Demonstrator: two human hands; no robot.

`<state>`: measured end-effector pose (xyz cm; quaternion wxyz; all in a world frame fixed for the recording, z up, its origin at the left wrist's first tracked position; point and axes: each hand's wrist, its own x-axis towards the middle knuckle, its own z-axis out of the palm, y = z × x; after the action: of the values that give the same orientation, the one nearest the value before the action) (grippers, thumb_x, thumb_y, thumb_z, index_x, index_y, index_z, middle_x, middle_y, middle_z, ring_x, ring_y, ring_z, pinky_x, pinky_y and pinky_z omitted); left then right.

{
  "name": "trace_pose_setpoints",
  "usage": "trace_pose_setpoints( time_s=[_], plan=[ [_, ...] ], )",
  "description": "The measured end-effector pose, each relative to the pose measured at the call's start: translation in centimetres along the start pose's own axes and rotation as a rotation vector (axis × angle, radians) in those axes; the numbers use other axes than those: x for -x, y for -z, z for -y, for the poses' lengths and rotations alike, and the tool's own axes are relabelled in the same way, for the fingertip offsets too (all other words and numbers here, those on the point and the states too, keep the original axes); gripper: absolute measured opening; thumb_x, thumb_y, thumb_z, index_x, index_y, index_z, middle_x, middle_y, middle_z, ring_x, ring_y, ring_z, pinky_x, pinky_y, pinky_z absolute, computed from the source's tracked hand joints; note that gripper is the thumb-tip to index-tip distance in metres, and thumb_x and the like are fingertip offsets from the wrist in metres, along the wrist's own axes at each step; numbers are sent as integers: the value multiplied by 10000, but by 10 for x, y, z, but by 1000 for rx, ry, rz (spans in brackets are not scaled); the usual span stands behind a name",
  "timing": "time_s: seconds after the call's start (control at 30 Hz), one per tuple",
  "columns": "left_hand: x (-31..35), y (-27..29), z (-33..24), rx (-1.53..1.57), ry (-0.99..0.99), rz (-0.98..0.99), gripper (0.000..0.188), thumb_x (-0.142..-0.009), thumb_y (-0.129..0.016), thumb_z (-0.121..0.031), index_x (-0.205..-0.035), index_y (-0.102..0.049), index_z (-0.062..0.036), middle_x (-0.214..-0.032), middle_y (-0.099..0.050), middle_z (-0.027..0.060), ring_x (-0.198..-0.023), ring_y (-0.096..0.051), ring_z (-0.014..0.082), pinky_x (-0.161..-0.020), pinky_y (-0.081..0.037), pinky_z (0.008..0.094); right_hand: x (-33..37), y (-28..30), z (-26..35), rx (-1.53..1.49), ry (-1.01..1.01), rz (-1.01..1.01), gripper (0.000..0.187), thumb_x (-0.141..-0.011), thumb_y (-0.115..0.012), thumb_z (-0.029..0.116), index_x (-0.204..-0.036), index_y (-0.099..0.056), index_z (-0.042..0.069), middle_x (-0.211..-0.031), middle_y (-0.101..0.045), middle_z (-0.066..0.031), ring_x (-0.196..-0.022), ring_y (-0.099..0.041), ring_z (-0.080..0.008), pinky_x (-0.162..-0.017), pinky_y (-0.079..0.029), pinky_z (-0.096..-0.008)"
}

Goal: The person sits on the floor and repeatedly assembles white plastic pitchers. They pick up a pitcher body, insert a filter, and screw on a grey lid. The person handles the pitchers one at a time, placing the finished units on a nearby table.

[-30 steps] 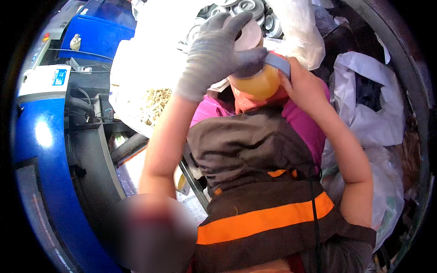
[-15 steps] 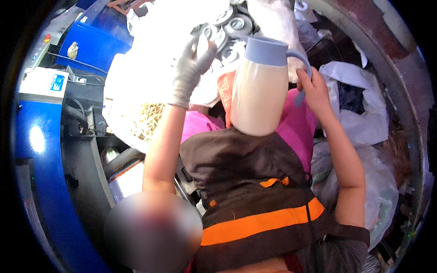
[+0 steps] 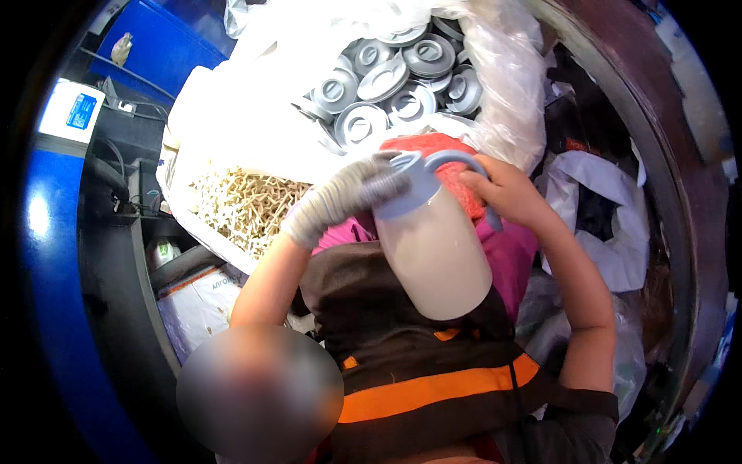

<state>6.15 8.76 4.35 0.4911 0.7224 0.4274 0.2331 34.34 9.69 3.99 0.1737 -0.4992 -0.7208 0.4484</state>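
Note:
A cream jug (image 3: 437, 255) with a blue-grey collar and handle leans over my lap, its base toward me and its top pointing away. My right hand (image 3: 506, 189), bare, is closed around the handle. My left hand (image 3: 352, 193), in a grey-white knit glove, lies over the left side of the collar with fingers curled against it. Those fingers partly cover the jug's top, and whether a small piece is also in them is hidden. Beyond the jug lies a red-orange cloth (image 3: 464, 189).
Several grey round lids (image 3: 386, 81) lie in a white plastic-lined container ahead. Many small beige pieces (image 3: 251, 205) are heaped left of the jug. A blue machine panel (image 3: 50, 271) stands at far left; an open white bag (image 3: 607, 224) sits at right.
The jug has tilted and come closer to my body. My gloved left hand has moved from near the lids down onto the collar. My right hand still grips the handle.

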Motion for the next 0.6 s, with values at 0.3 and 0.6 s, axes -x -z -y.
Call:
trace_pose_setpoints(
  time_s=[0.3, 0.6],
  plan=[
    [84, 11, 8, 196, 173, -415, 362, -809, -534, -268, -842, -650, 73, -1217, -543, 170, -1132, -471, 244, -966, -342, 349, -199, -51, 8, 225, 304, -289, 288, -873, -506, 309, -955, -629, 63, -919, -648, -144, -872, -598, -352, -749, -462, -420],
    [132, 9, 29, 1031, 270, -967, 544, -908, -532, -405, -1228, -488, 33, -1094, -609, 118, -969, -602, 193, -857, -485, 314, -330, -87, -36, 1029, 86, -260, 475, -775, -633, 328, -1192, -556, 113, -1197, -567, -89, -1122, -526, -251, -903, -447, -413]
  ],
)
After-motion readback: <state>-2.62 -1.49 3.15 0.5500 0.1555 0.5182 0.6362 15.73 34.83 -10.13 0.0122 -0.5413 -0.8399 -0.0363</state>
